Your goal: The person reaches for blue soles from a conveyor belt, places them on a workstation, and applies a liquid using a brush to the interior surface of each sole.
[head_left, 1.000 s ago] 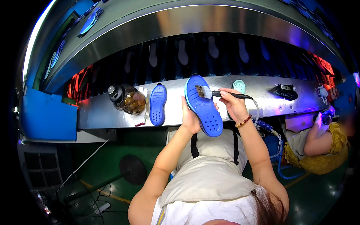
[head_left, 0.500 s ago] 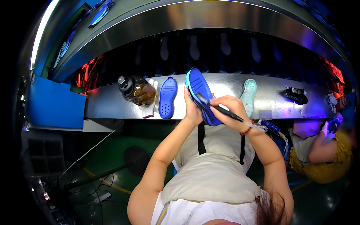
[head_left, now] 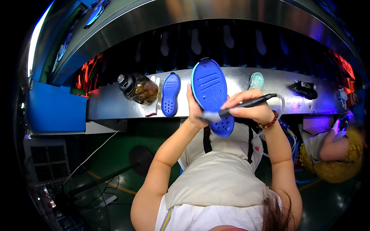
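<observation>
A blue shoe sole (head_left: 210, 86) with a lighter blue edge is held up over the front of the metal ledge, its grooved face turned toward me. My left hand (head_left: 194, 109) grips it along its left edge, the fingers partly hidden behind it. My right hand (head_left: 254, 109) is closed round a black-handled brush (head_left: 250, 103). The brush's pale bristles, blurred, lie across the lower part of the sole, by its small holes; whether they touch it I cannot tell. On the ledge to the left lies a second blue sole (head_left: 170, 94).
A dark-capped bottle (head_left: 142, 91) of brown liquid and a white glove (head_left: 151, 109) stand left on the metal ledge (head_left: 104, 102). Right of my hands are a mint sole (head_left: 256, 81) and a black object (head_left: 305, 90). Another person (head_left: 331, 154) works at far right.
The sole has turned to face me more fully. The brush has swung round: its bristles moved down toward the sole's lower part, and its handle now points up and right.
</observation>
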`<state>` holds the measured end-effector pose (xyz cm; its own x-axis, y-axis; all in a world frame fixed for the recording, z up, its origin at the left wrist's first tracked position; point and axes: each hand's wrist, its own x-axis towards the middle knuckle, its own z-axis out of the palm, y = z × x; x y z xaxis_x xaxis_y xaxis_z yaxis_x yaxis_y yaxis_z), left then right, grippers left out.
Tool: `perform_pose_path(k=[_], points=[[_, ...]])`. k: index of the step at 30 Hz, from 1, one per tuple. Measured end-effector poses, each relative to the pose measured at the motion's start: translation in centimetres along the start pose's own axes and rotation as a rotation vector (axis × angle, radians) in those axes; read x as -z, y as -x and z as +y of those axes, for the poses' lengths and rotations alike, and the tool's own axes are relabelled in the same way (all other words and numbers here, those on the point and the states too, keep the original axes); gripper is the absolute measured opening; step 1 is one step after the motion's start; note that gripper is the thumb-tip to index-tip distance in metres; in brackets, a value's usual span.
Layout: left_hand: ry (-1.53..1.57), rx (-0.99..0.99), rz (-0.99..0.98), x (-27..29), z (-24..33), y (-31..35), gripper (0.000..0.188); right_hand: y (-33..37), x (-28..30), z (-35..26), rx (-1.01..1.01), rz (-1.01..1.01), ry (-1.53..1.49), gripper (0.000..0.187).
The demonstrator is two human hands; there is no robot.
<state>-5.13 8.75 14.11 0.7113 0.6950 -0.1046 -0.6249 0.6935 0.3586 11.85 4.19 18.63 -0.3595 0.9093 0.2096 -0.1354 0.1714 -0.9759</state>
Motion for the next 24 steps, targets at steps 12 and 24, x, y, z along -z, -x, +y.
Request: perform_pose_path(k=[12,24], points=[[-0.289,-0.255,0.049,0.3,1.2,-0.9,0.094,0.2,-0.2,-0.2,0.026,0.198,0.052,0.015],[-0.154,-0.315,-0.029,-0.6,3.0,-1.1,0.094,1.6,-0.9,0.6,0.043,0.041,0.208,0.015]])
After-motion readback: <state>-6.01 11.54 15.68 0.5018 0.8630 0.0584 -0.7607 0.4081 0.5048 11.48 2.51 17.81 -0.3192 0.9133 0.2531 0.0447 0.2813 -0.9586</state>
